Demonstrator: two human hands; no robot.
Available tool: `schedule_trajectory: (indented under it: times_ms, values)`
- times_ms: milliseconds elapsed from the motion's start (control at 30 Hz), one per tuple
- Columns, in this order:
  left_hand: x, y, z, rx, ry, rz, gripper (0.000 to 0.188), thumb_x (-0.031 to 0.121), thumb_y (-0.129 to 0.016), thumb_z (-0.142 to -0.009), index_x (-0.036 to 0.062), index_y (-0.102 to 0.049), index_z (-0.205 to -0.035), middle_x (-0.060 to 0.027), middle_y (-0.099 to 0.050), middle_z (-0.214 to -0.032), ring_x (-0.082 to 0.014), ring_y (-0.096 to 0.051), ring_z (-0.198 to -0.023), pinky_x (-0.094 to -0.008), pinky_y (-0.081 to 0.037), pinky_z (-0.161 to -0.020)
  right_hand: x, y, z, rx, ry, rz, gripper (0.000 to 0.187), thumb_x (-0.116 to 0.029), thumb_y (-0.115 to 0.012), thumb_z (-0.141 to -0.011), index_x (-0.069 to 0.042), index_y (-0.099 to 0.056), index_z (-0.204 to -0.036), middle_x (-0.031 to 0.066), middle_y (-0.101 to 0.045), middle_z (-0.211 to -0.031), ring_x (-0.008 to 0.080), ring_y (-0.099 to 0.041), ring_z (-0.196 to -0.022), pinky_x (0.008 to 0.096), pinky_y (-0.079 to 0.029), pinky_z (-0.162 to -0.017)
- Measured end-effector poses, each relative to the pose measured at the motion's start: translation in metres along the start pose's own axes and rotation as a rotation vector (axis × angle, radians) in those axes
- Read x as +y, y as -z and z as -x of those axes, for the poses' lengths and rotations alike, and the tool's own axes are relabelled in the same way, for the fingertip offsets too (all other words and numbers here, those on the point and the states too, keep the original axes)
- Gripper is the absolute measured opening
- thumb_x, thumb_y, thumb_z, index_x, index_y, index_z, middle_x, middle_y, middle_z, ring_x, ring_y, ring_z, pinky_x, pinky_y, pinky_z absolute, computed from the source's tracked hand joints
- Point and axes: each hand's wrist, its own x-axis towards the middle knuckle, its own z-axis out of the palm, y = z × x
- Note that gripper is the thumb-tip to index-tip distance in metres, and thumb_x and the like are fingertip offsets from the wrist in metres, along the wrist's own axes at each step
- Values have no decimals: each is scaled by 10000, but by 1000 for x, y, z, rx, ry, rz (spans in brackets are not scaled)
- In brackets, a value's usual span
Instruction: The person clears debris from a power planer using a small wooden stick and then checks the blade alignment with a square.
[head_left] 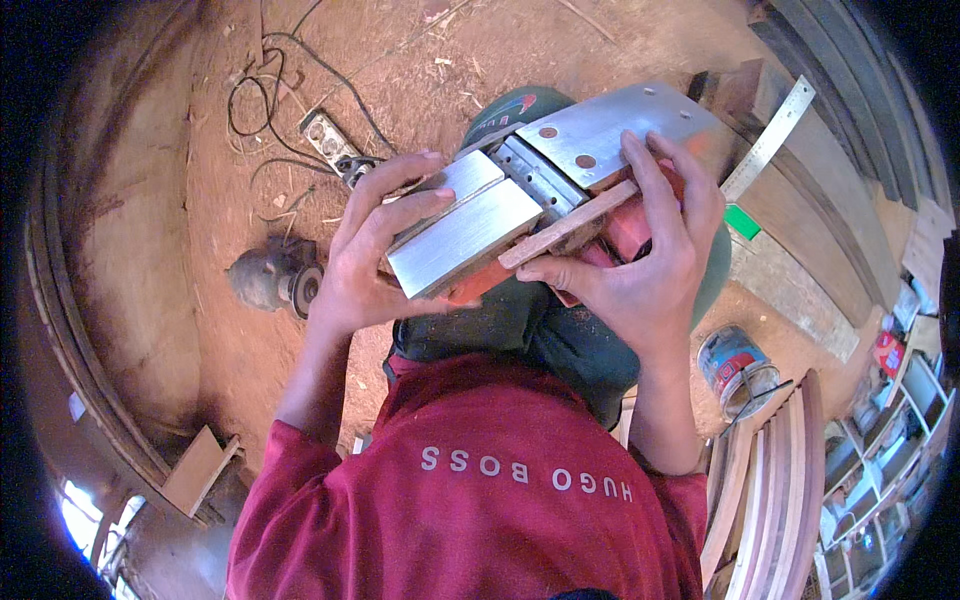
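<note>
An electric hand planer (465, 235) is held above my lap with its shiny metal sole facing up. The slot with its cutter drum (540, 178) shows between the two sole plates. My left hand (375, 250) is closed around one end, fingers over the plate edge and thumb along the red side. My right hand (650, 240) grips the other end, its fingertips on the plate with holes. A narrow wooden strip (570, 228) lies against the planer's side, crossing the drum's end near my right thumb. Part of the red body is hidden behind my right hand.
On the dirt floor at left lie a power strip (325, 138) with black cables and a dark motor-like tool (272, 278). At right are a metal-bladed square (768, 140) with a green stock, boards (800, 290), a paint bucket (738, 368) and curved wooden pieces (768, 490).
</note>
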Motion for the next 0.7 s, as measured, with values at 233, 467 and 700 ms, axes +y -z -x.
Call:
schedule_trajectory:
  times_ms: [233,467,700]
  values:
    - [-12,5,-25,-9,-301,130,637,262,-911,-656,-24,-649,-1162,-214,-703,-1147,-399,-667,-1126,-490,-538,-963,20,9,-24,-21,73,-169,1069,-515,-968,-369,-44,-642,-1272,163,-549,-1311,358,-518,-1209,469,-416,-1045]
    - [-8,-17,-57,274,-530,318,756,363,-982,-557,-25,-621,-1097,-242,-718,-1053,-368,-701,-975,-478,-565,-870,37,7,-37,-54,72,-507,1013,-422,-984,-475,-40,-596,-1329,155,-596,-1272,300,-549,-1232,415,-409,-1083]
    - [21,-20,-89,198,-660,454,812,282,-958,-627,11,-520,-1254,-232,-713,-1099,-338,-699,-979,-415,-542,-855,44,12,-45,-163,-60,-642,1093,-671,-881,-539,-23,-573,-1365,115,-587,-1307,234,-535,-1241,383,-395,-1072]
